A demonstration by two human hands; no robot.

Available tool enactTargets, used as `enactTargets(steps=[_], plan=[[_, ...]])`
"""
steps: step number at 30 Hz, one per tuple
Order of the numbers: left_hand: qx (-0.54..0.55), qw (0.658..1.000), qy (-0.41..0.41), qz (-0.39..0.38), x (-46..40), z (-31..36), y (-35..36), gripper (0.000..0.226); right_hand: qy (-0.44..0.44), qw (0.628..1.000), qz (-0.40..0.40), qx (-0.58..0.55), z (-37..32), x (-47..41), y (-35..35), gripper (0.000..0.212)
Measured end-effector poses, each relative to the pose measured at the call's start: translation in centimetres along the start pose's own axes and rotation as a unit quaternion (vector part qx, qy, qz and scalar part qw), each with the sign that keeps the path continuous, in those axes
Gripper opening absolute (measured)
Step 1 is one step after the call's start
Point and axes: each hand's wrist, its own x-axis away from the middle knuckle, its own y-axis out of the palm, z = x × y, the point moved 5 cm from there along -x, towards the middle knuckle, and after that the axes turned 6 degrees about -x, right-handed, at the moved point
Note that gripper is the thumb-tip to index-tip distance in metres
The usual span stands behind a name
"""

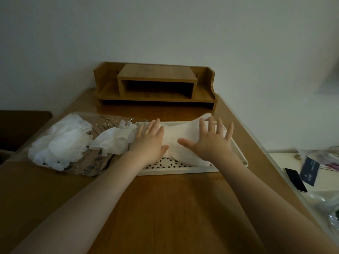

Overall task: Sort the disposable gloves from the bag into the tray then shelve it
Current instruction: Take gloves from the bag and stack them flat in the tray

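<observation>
While two flat hands (151,140) (211,142) press gloves (176,136), one tray (183,170) holds them.

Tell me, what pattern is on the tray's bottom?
The white tray has small diamond-shaped holes, seen in the head view.

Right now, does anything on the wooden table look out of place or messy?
Mostly tidy. The flattened white gloves under both open hands, left hand and right hand, overhang the white perforated tray at its far right corner. Other crumpled gloves lie heaped on the clear plastic bag.

Wood-grain table (165,208); perforated white plastic tray (183,169); thin translucent gloves (60,143).
</observation>
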Motion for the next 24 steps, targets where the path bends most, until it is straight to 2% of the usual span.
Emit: enactTargets(steps=[3, 6, 8, 11, 15, 17, 19, 22, 24], plan=[[0.047, 0.994, 0.013, 0.102, 1.1, -0.4, -1.9, 0.055, -0.061, 0.997, 0.054, 0.011, -4.4, 1.5, -1.9, 0.084], [0.111, 0.977, -0.050, 0.174, 1.6, -3.3, -3.5, 0.047, -0.109, 0.987, 0.115, -0.022, -7.6, 2.0, -3.3, 0.052], [0.157, 0.964, -0.106, 0.186, 1.8, -6.0, -3.7, 0.036, -0.152, 0.979, 0.114, -0.080, -9.8, 1.7, -3.2, 0.038], [0.209, 0.951, -0.161, 0.161, 1.7, -9.3, -3.2, 0.030, -0.225, 0.961, 0.089, -0.136, -13.4, 1.2, -2.3, 0.028], [0.249, 0.943, -0.160, 0.154, 1.8, -11.5, -3.6, 0.027, -0.272, 0.950, 0.016, -0.153, -17.6, -0.4, 0.4, 0.033], [0.261, 0.946, -0.152, 0.118, 1.8, -12.4, -3.2, 0.030, -0.236, 0.964, -0.031, -0.117, -18.8, -1.5, 2.2, 0.042], [0.264, 0.952, -0.150, 0.048, 1.8, -12.9, -2.4, 0.041, -0.167, 0.982, -0.049, -0.075, -18.7, -2.5, 3.2, 0.048], [0.285, 0.947, -0.149, -0.007, 2.0, -13.1, -1.5, 0.049, -0.125, 0.991, -0.012, -0.051, -18.5, -3.3, 3.0, 0.035], [0.301, 0.941, -0.156, -0.008, 1.9, -13.1, -1.1, 0.039, -0.117, 0.989, 0.003, -0.086, -18.3, -3.5, 2.5, 0.022]])
